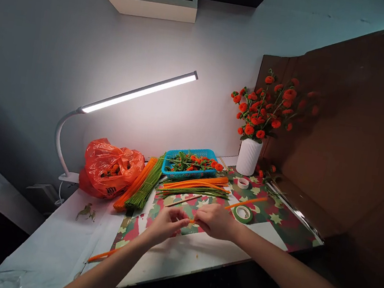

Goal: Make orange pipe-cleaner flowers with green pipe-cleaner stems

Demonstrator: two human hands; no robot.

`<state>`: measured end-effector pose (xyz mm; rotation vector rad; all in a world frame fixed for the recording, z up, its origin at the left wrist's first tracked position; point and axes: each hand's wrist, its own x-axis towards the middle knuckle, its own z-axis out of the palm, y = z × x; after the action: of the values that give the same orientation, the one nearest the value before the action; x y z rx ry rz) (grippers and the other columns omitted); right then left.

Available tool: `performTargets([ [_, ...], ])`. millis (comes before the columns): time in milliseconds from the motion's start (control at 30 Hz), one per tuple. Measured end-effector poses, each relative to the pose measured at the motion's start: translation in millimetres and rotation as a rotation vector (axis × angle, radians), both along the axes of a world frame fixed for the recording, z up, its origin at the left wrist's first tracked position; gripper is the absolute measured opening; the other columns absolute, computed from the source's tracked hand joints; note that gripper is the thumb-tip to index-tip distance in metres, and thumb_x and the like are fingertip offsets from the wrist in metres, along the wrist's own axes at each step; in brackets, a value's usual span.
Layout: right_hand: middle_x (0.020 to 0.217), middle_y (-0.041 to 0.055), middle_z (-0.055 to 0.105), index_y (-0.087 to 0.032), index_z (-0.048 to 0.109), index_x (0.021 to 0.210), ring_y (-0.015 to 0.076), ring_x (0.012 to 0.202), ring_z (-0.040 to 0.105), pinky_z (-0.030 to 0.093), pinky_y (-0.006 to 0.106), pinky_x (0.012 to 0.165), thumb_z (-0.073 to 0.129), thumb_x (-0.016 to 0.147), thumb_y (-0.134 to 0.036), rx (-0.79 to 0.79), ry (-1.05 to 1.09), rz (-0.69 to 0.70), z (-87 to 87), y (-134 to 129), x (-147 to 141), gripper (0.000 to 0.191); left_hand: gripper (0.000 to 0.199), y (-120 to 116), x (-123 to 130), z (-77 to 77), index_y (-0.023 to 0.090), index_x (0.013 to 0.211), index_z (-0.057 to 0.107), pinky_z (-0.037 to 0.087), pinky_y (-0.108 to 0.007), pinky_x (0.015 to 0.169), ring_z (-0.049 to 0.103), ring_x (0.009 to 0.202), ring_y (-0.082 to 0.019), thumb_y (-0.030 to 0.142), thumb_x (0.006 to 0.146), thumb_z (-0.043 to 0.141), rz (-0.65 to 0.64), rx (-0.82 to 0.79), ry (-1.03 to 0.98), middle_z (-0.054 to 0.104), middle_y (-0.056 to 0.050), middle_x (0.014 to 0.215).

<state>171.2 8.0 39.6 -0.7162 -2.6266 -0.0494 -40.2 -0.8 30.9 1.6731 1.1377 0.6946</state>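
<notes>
My left hand (165,224) and my right hand (217,221) are close together above the front of the table. Both are pinched on an orange pipe cleaner (248,202), whose loose end sticks out to the right past my right hand. A short bit of orange shows between the fingertips; the rest there is covered by my fingers. Another orange length (101,255) lies at the left, partly behind my left forearm. Close by my right hand are a roll of green tape (242,213) and a thin wooden stick (183,200).
Behind the hands lie orange pipe cleaners (204,182), green pipe cleaners (202,192) and a blue basket (187,176) of orange flowers. A red plastic bag (112,170), a lamp (138,92), a white vase (248,157) and a pink tape roll (243,183) surround them. Cardboard (353,125) stands right.
</notes>
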Motion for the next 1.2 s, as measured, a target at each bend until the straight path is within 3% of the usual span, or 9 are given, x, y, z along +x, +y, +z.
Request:
performTargets([
  [133,0.071,0.0012,0.066,-0.016,0.064,0.079,0.0114,0.062,0.054,0.033,0.021,0.056,0.058,0.084,-0.017,-0.33,0.171,-0.06,7.1,-0.5,2.7,0.008,0.009,-11.0,0.5,-5.8,0.02,0.085,0.065,0.047,-0.025,0.064,0.062,0.069,-0.014,0.025,0.085,0.057,0.042,0.868,0.24,0.069,-0.003,0.078],
  [267,0.064,-0.0003,0.063,-0.016,0.065,0.076,0.0101,0.057,0.051,0.033,0.019,0.054,0.06,0.083,-0.019,-0.482,0.221,-0.038,11.8,-2.9,2.6,0.009,0.012,-14.3,-0.3,-7.5,0.019,0.092,0.063,0.048,-0.025,0.064,0.063,0.07,-0.015,0.018,0.09,0.051,-0.007,1.229,0.379,0.069,-0.003,0.081],
  [467,0.067,0.0,0.064,-0.016,0.064,0.078,0.0107,0.06,0.053,0.035,0.02,0.056,0.058,0.084,-0.019,-0.441,0.183,-0.036,8.8,-2.0,1.9,0.009,0.019,-14.0,2.6,-5.9,0.019,0.086,0.062,0.044,-0.025,0.061,0.06,0.067,-0.015,0.021,0.091,0.044,-0.032,1.039,0.449,0.067,-0.003,0.077],
  [567,0.072,0.002,0.065,-0.016,0.063,0.081,0.0123,0.064,0.055,0.036,0.022,0.059,0.054,0.086,-0.018,-0.236,0.128,-0.02,2.6,0.3,2.5,0.01,0.022,-12.3,3.1,-2.7,0.019,0.08,0.063,0.041,-0.023,0.058,0.056,0.063,-0.013,0.03,0.089,0.046,-0.034,0.658,0.314,0.064,-0.003,0.071],
  [700,0.074,0.0061,0.064,-0.015,0.061,0.082,0.0157,0.067,0.054,0.035,0.026,0.06,0.039,0.094,-0.016,0.102,0.022,0.063,-7.8,2.3,2.1,0.025,0.034,-2.8,-0.2,1.1,0.015,0.069,0.058,0.034,-0.02,0.046,0.042,0.047,-0.007,0.048,0.079,0.058,-0.215,-0.077,-0.012,0.056,0.0,0.062],
  [767,0.074,0.0064,0.064,-0.015,0.061,0.083,0.0159,0.067,0.054,0.034,0.026,0.06,0.037,0.094,-0.015,0.127,0.01,0.067,-8.8,1.7,0.9,0.026,0.039,0.9,-2.1,1.8,0.014,0.067,0.057,0.031,-0.02,0.044,0.039,0.044,-0.006,0.053,0.073,0.062,-0.254,-0.264,-0.09,0.054,0.001,0.06],
  [833,0.074,0.0049,0.064,-0.015,0.061,0.083,0.0145,0.066,0.054,0.034,0.025,0.059,0.043,0.092,-0.017,-0.003,0.049,0.016,-4.8,0.3,-0.4,0.02,0.039,1.0,-3.2,2.7,0.014,0.069,0.059,0.032,-0.02,0.045,0.042,0.045,-0.007,0.053,0.074,0.062,-0.201,-0.182,-0.057,0.054,0.001,0.06],
  [1033,0.062,-0.0015,0.058,-0.015,0.064,0.077,0.0094,0.056,0.048,0.032,0.019,0.052,0.055,0.085,-0.021,-0.599,0.157,-0.043,18.6,1.6,0.9,0.013,0.017,-11.3,-5.8,10.1,0.021,0.086,0.068,0.042,-0.025,0.064,0.06,0.069,-0.015,0.03,0.087,0.054,-0.11,0.761,0.345,0.069,-0.005,0.078],
  [1200,0.06,-0.0023,0.055,-0.013,0.063,0.075,0.0083,0.054,0.048,0.036,0.018,0.05,0.056,0.083,-0.023,-0.941,0.192,0.018,24.7,6.8,2.3,0.014,0.021,-11.1,-8.1,11.9,0.021,0.093,0.066,0.042,-0.026,0.063,0.063,0.069,-0.015,0.025,0.092,0.045,-0.21,1.046,0.512,0.07,-0.005,0.083],
])
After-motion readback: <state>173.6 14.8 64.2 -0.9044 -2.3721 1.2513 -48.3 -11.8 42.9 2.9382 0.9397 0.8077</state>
